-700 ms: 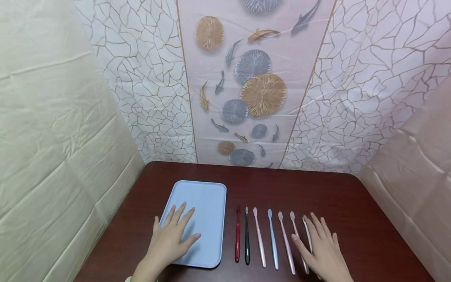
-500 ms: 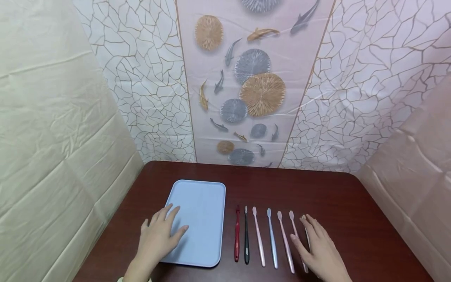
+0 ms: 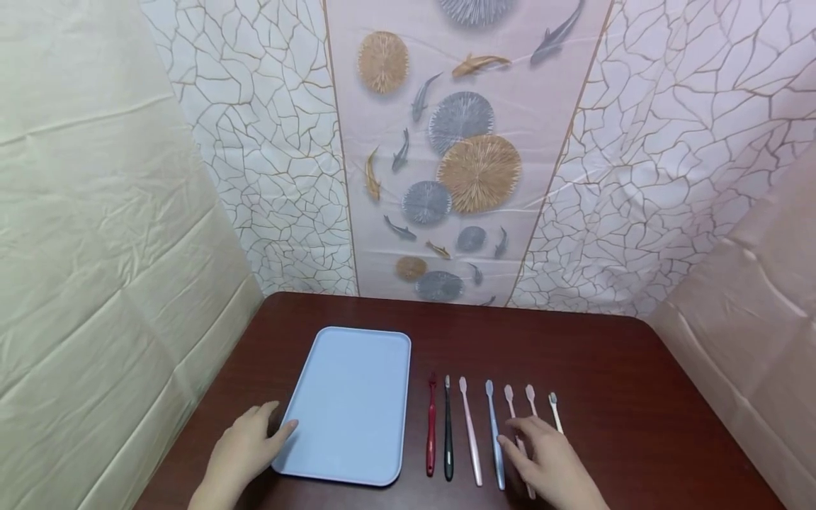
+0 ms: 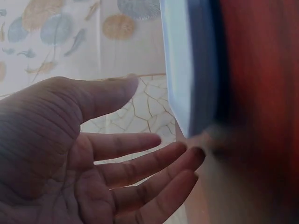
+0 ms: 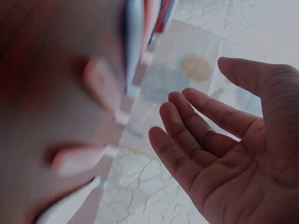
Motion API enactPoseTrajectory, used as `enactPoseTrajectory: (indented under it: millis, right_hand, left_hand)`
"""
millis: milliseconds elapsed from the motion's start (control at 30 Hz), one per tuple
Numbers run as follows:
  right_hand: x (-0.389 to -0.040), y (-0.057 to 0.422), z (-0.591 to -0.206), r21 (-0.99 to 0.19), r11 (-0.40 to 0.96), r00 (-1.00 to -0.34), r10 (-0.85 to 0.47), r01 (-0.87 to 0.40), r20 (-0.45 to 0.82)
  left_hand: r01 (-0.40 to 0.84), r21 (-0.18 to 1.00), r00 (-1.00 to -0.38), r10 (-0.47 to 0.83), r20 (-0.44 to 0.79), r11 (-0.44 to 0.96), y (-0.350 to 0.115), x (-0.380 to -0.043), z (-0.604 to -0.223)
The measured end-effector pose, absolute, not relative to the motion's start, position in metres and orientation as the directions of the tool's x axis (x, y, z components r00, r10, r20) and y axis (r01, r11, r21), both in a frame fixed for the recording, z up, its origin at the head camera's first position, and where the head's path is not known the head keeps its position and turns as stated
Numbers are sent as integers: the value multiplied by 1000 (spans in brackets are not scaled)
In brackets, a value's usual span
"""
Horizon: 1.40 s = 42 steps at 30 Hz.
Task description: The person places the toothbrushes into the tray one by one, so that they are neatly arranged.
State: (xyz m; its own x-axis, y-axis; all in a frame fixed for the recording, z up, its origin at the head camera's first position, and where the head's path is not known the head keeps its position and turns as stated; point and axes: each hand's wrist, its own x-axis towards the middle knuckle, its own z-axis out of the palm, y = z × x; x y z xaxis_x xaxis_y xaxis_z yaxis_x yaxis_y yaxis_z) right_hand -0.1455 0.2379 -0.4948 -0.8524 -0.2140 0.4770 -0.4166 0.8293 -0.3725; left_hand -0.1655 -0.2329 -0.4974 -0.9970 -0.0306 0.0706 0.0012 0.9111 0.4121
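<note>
My left hand [image 3: 245,446] is at the near left edge of a pale blue tray [image 3: 357,404], fingers loosely spread and holding nothing. In the left wrist view, the fingertips are close to the corner of the tray [image 4: 180,70]. My right hand [image 3: 545,457] hovers over the right part of a row of toothbrushes, its palm and relaxed fingers bare in the right wrist view. It covers the lower parts of two pink toothbrushes [image 3: 508,394] and a white toothbrush [image 3: 554,411]. Its thumb is near a blue toothbrush [image 3: 494,432].
Left of the blue one lie another pink toothbrush [image 3: 470,432], a black toothbrush [image 3: 448,439] and a red toothbrush [image 3: 431,432], all roughly parallel on the dark red table [image 3: 510,340]. A patterned cloth [image 3: 440,234] hangs behind, with quilted panels [image 3: 102,283] at the sides.
My left hand has moved left and toward me, from over the tray to its edge. My right hand has shifted left from the white toothbrush, whose head now shows.
</note>
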Motion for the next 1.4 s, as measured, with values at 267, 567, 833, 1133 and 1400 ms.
enactPoseTrajectory:
  millis: [267,567,833,1133,1400]
  right_hand:
    - [-148,208,-486,-470,764,-883,-280,-442,377]
    - [-161,173,-484,-523,735,-902,-337,-432,271]
    - [-181,134,-487,-573,745,-940,-275,-341,202]
    - [-207,115,-492,-458,845,-960,-224,-277,168]
    - [-217,111,-500,-421,885,-980,-186,-200,75]
  left_hand:
    - [-30,472,-999,-35,3,881,-243,-157,-505]
    - [-71,554,-997,-61,-37,829,-250,-153,-512]
    - [-130,614,-991,-93,-91,778,-254,-147,-517]
    - [-131,631,-991,-90,-97,765,-251,-148,-526]
    - [-128,677,-992,-82,-99,725,-247,-147,-521]
